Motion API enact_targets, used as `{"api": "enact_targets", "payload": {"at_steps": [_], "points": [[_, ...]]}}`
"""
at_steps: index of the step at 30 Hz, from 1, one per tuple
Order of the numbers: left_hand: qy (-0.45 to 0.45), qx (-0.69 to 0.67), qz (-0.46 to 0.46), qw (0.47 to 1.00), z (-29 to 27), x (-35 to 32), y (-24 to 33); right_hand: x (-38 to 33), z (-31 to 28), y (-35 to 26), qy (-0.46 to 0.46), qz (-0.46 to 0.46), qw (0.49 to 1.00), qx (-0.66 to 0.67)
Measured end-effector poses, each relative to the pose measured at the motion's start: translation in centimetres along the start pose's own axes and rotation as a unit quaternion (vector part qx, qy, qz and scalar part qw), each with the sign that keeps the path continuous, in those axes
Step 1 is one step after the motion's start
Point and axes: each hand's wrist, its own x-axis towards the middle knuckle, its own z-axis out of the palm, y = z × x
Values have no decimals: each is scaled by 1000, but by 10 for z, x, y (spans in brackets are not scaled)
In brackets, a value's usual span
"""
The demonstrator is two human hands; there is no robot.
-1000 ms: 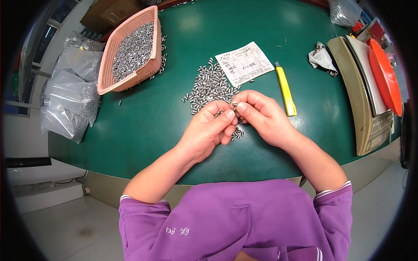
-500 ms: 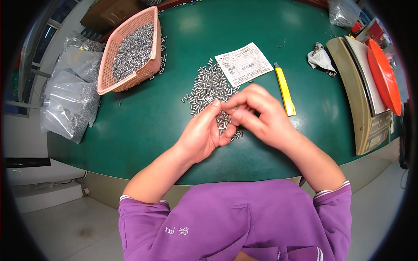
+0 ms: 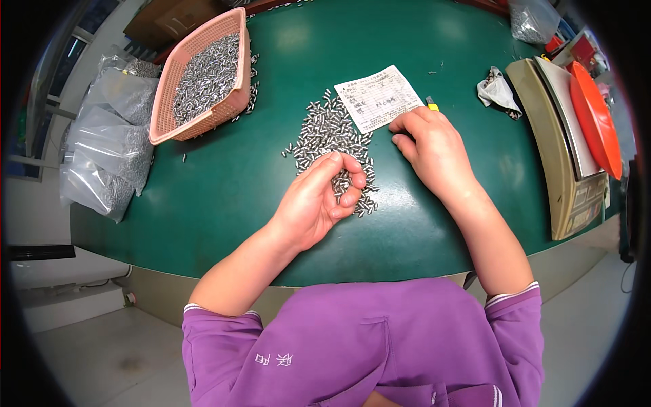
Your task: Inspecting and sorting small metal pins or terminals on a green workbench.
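Pin pile (image 3: 329, 129) edge near right hand (image 3: 434, 148); table (image 3: 507, 178) room rightward.

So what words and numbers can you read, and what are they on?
White paper: printed lines and handwriting; I won't copy those, and the small print is unreadable.
Purple shirt: white stitched characters, also not copied.
Beige device: panel markings too small.
Brown box: mark too blurred.

Your left hand (image 3: 306, 202) cups small metal parts (image 3: 342, 182) by a pile (image 3: 327, 129); your right hand (image 3: 435, 150), near the paper slip (image 3: 377, 98), mostly hides a yellow cutter (image 3: 433, 107).
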Motion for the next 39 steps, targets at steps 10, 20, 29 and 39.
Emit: {"api": "enact_targets", "payload": {"at_steps": [10,20,29,39], "points": [[7,37,-1,999,5,0,1,1,3,-8,-14,-87,983,161],[-14,101,-7,995,8,-3,-1,-6,-2,-26,0,-181,946,269],[-19,58,-19,998,7,-2,2,-4,7,-15,28,-113,983,145],[11,32,4,999,5,-2,2,-4,16,-7,9,-100,993,62]]}}
